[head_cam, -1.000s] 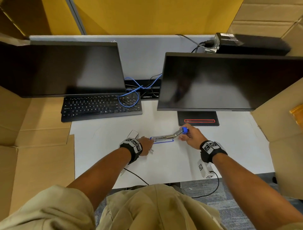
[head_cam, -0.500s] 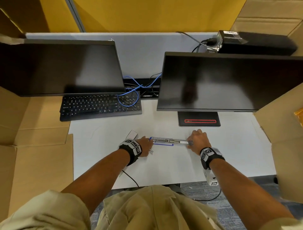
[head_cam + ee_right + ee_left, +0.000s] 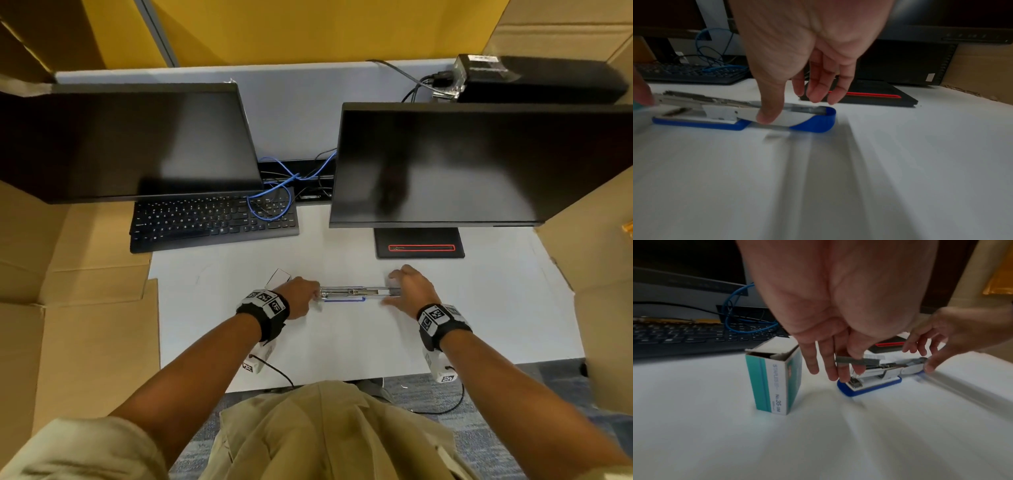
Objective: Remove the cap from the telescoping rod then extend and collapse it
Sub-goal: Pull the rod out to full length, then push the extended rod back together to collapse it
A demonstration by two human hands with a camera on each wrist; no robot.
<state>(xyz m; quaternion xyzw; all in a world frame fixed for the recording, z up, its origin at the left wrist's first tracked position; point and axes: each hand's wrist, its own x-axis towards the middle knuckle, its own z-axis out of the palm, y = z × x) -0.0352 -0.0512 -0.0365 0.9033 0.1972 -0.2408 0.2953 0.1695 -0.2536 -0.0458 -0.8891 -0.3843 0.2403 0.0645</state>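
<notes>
Holding a strip of staples (image 3: 857, 361) pinched between thumb and fingertips, the left hand (image 3: 301, 296) hovers over the front end of a blue-and-white stapler (image 3: 352, 292) that lies flat on the white table (image 3: 342, 339), its top swung open so the metal channel faces up. The right hand (image 3: 409, 287) is at the stapler's rear end, fingers loose and spread. Its thumb touches the side of the white top arm, and the other fingers hang just beyond the stapler without closing on anything.

I can see no telescoping rod or cap anywhere around the stapler. From what I can see, the stapler is the thing being worked on, and the step looks like loading it.

To do that well, I would keep the right hand pressing lightly on the rear so the stapler cannot slide or tip. The strip should come down level and in line with the channel, legs down, and seat fully before the pinch lets go. A strip that goes in tilted may jam or break apart.

An opened staple box (image 3: 774, 379) stands upright just left of the stapler, close to the left hand, and a careless elbow could knock it over. A keyboard (image 3: 212, 219) sits well behind the stapler to the left.
</notes>
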